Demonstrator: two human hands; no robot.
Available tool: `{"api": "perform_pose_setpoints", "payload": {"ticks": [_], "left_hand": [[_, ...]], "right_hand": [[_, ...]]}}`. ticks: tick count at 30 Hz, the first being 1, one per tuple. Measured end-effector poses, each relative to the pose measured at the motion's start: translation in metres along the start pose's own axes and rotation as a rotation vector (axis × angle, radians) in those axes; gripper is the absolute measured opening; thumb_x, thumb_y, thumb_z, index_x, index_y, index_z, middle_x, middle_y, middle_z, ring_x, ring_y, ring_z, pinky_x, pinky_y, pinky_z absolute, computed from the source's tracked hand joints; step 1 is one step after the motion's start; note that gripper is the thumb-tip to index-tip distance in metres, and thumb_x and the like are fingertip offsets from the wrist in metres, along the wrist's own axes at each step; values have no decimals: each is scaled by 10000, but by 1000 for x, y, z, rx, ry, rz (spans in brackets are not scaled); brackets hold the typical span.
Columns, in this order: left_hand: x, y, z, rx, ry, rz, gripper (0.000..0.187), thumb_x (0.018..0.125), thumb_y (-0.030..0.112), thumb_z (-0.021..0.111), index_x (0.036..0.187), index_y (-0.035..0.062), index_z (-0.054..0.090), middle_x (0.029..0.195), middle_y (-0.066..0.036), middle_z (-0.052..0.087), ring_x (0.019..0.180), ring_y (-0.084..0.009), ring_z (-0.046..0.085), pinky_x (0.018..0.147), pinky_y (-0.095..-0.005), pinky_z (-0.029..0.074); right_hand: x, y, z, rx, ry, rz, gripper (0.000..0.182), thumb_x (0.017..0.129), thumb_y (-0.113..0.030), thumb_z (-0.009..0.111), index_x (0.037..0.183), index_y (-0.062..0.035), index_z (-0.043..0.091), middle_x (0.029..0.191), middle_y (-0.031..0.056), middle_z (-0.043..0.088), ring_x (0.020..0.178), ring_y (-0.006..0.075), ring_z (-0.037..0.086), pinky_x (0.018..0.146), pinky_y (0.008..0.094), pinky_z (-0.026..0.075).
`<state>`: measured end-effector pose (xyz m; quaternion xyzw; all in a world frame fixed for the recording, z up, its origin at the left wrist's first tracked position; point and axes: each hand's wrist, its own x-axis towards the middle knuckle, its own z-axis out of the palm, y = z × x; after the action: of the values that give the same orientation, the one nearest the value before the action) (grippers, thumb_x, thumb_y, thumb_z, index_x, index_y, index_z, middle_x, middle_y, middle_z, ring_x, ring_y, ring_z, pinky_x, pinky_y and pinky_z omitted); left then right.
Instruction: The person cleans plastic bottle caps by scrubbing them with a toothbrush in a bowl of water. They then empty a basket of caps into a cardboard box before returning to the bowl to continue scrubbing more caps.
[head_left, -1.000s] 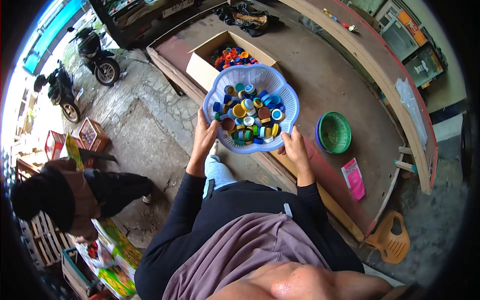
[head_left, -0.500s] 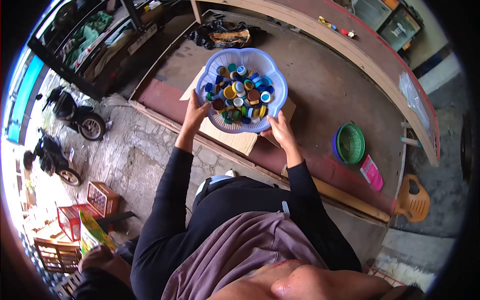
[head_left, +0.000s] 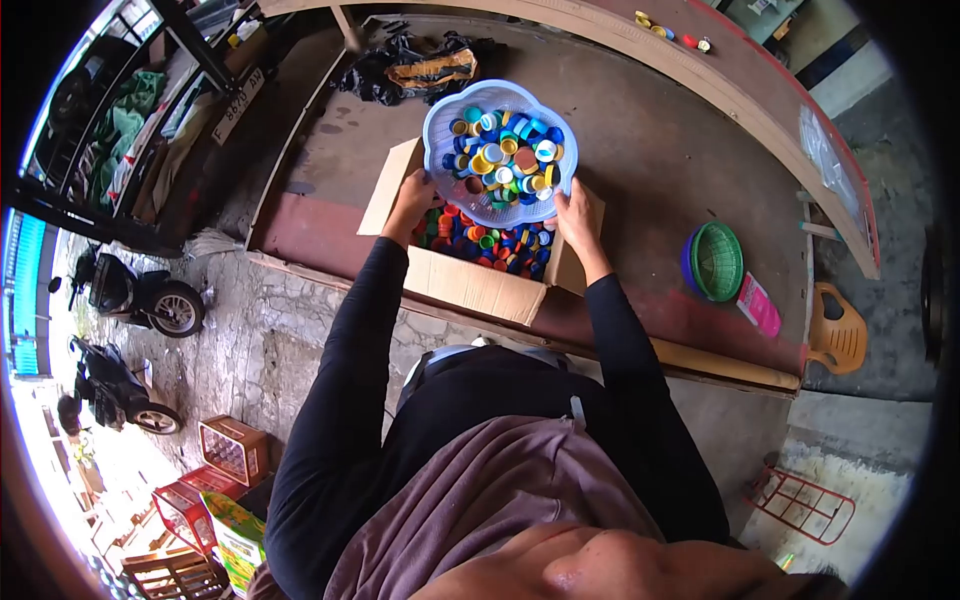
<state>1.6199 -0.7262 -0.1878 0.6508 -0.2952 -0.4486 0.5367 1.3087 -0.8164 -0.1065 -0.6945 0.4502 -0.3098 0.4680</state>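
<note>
I hold a pale blue plastic basket (head_left: 440,120) with scalloped rim, full of several coloured bottle caps (head_left: 505,155). My left hand (head_left: 413,193) grips its left rim and my right hand (head_left: 572,208) grips its lower right rim. The basket is held over an open cardboard box (head_left: 470,282) that stands on a low brown platform (head_left: 660,170). Inside the box lie several red, blue and green caps (head_left: 490,245), partly hidden by the basket.
A green basket nested in a purple one (head_left: 716,262) and a pink packet (head_left: 759,304) lie on the platform to the right. An orange plastic chair (head_left: 838,335) stands beyond its edge. Black bags (head_left: 415,62) lie at the back. Motorbikes (head_left: 140,295) and crates (head_left: 232,450) stand left.
I have stepped toward the platform and carried the basket forward, from beside the box to above its open top. The other person at the lower left has left the view.
</note>
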Motion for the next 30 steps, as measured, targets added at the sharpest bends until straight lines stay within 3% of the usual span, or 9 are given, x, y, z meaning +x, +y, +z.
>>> {"api": "perform_pose_setpoints", "payload": {"ticks": [2,3,6,7,13,18,21,26,30], "left_hand": [[9,-10,-3,19,-44,-36,266,1018,126,469,1225,-19,552,1151,-150,680,1012,-270,708,866,-401,594],[5,-2,0,-5,-40,-89,249,1024,132,448,1189,-19,560,1128,-159,688,983,-272,718,845,-390,600],[8,-12,-2,-17,-80,-86,252,1026,134,444,1197,-21,547,1117,-155,693,974,-275,721,825,-379,605],[6,-14,-2,-38,-85,-71,251,1028,135,440,1197,-18,545,1124,-147,685,956,-268,722,796,-370,611],[11,-13,12,-91,-76,-157,264,1026,138,430,1212,2,556,1179,-132,647,1013,-272,686,819,-431,601],[20,-28,17,-51,-113,-172,301,1022,161,433,1267,32,550,1216,-113,629,1057,-259,638,871,-464,574],[15,-31,22,-65,-98,-168,295,1018,173,452,1264,43,552,1185,-98,630,1061,-254,633,863,-459,578],[14,-40,27,-125,-44,-246,270,1017,199,494,1242,63,553,1124,-77,630,1044,-226,629,815,-430,579],[33,-75,21,-71,-68,-191,260,1017,209,513,1234,74,556,1129,-46,631,1059,-217,616,895,-500,513]], "right_hand": [[5,20,9,-31,40,-10,343,1001,-145,500,1299,23,469,985,213,664,627,286,722,538,368,569],[8,17,14,-7,34,57,354,1002,-148,498,1313,19,474,1003,213,649,596,271,704,542,357,568],[7,22,23,4,74,27,331,991,-127,523,1288,17,499,1040,190,594,752,284,705,513,355,562],[13,34,27,-40,84,-9,282,976,-106,541,1229,16,525,1037,194,585,848,333,683,561,386,576],[23,62,26,-172,153,-144,220,909,-68,591,1107,18,544,1049,219,573,954,414,601,803,499,491],[4,13,18,-335,188,-354,613,880,10,587,1464,-108,445,1106,207,575,1015,396,594,857,470,489],[-3,9,16,-365,173,-428,779,869,41,584,1566,-189,322,1140,203,573,1028,390,596,873,458,495],[-7,16,22,-409,179,-368,805,833,50,637,1551,-168,344,1137,195,577,1012,380,610,860,459,510],[-6,19,26,-423,232,-223,885,789,12,714,1559,-164,314,1194,192,575,1043,380,630,850,448,548]]}}
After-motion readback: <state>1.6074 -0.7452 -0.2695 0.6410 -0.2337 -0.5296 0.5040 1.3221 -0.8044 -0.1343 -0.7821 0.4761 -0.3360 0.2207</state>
